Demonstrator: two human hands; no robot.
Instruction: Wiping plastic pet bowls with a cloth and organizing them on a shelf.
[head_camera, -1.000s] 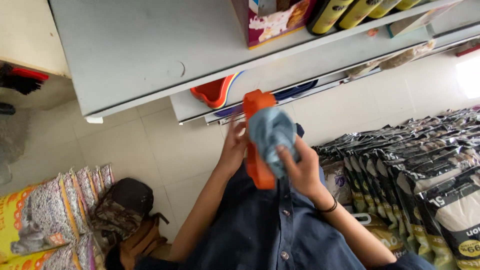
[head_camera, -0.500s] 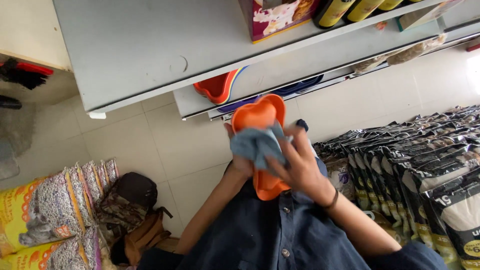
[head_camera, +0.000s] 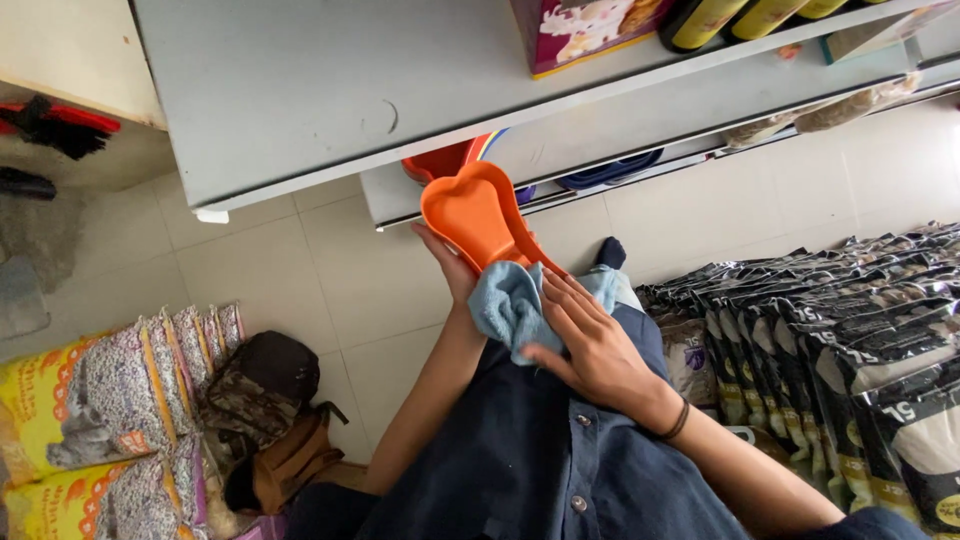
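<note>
Orange dish (head_camera: 478, 215), heart-shaped and shallow, sits in your left hand (head_camera: 447, 268), held up in front of you with its hollow side facing you, just below the edge of the grey shelf (head_camera: 300, 90). Your left fingers close around its left rim. Your right hand (head_camera: 592, 343) lies flat and fairly wide on a light blue cloth (head_camera: 508, 305), pressing it against the near end of the dish.

Half a second ago the cloth was bunched over the middle of the dish and hid much of it; now you have drawn it down toward you, so most of the orange inside shows bare. A second ago the dish stood nearly edge-on and looked narrow; now it is turned open to you. Your right hand has slid nearer your body with the cloth.

Behind the dish, on the lower shelf, more dishes (head_camera: 450, 160) in orange and blue are stacked. A purple box (head_camera: 590, 30) and dark bottles (head_camera: 700, 20) stand on the upper shelf, far right. Pale floor tiles (head_camera: 330, 270) lie below. At the near left lie printed bags (head_camera: 100, 400) and a camouflage backpack (head_camera: 262, 385); at the right, rows of dark pouches (head_camera: 840, 320) stand packed together.
</note>
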